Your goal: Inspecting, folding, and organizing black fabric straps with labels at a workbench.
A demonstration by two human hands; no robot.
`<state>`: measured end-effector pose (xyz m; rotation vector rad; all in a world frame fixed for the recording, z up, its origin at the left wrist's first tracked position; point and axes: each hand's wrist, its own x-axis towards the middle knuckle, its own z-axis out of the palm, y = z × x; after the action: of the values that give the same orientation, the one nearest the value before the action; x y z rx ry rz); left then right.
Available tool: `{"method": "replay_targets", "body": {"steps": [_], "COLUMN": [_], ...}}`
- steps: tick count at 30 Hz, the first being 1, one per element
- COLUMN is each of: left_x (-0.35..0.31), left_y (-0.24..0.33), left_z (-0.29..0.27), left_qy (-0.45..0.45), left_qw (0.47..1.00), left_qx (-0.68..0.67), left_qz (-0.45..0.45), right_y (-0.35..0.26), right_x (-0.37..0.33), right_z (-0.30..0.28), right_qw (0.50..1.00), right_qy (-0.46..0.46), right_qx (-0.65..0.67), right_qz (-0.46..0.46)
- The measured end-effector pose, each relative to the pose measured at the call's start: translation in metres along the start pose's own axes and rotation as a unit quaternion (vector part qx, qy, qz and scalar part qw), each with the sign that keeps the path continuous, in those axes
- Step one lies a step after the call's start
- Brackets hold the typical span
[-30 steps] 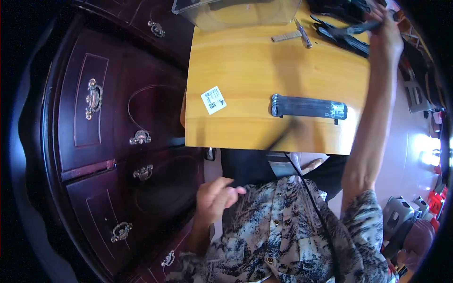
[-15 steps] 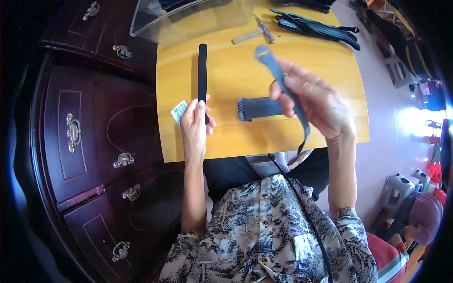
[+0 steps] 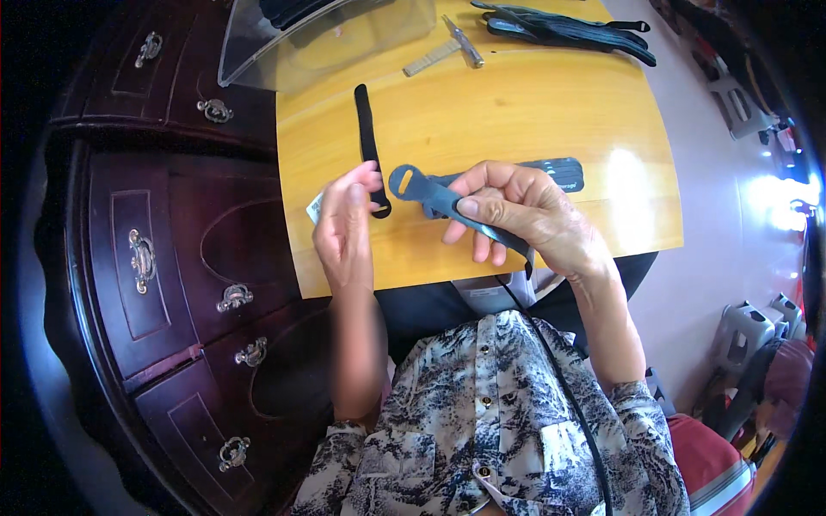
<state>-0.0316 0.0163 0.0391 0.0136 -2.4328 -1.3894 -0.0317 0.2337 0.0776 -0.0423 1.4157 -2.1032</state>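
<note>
A black fabric strap (image 3: 367, 129) lies lengthwise on the yellow table, its slotted lower end beside the fingertips of my left hand (image 3: 344, 228). That hand hovers with its fingers loosely bent and apart, holding nothing I can see. A white printed label (image 3: 315, 208) peeks out from behind it. Between thumb and fingers, my right hand (image 3: 520, 211) grips a grey-blue strap (image 3: 441, 199) whose rounded, slotted end points left. Behind this hand lies a stack of dark grey straps (image 3: 564, 172), partly covered by the hand and the held strap.
At the back left of the table (image 3: 482, 112) stands a clear plastic box (image 3: 361, 43) with dark items inside. A small tool with a tan-wrapped handle (image 3: 434, 58) lies beside it. More black straps (image 3: 564, 36) are heaped at the back right. Dark wooden drawers (image 3: 138, 258) flank the left side.
My left hand has let go of the black strap, which now rests on the table. My right hand has brought the grey-blue strap left and down, turning its slotted end toward the left hand.
</note>
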Motion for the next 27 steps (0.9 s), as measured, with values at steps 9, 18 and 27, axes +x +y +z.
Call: {"method": "replay_targets", "body": {"steps": [9, 18, 27], "left_x": [-0.013, -0.018, -0.036], "left_y": [0.046, 0.016, 0.005], "left_z": [0.003, -0.002, 0.006], "left_qy": [-0.121, -0.098, -0.164], "left_qw": [0.942, 0.928, 0.888], "left_qx": [-0.255, -0.276, -0.294], "left_qz": [-0.179, -0.231, -0.314], "right_y": [0.006, 0.019, 0.033], "right_x": [-0.005, -0.040, -0.050], "right_z": [-0.006, -0.059, -0.078], "right_qw": [0.980, 0.983, 0.990], "right_qy": [0.029, 0.095, 0.121], "right_qx": [-0.186, -0.125, -0.049], "right_qz": [0.058, 0.090, 0.044]}}
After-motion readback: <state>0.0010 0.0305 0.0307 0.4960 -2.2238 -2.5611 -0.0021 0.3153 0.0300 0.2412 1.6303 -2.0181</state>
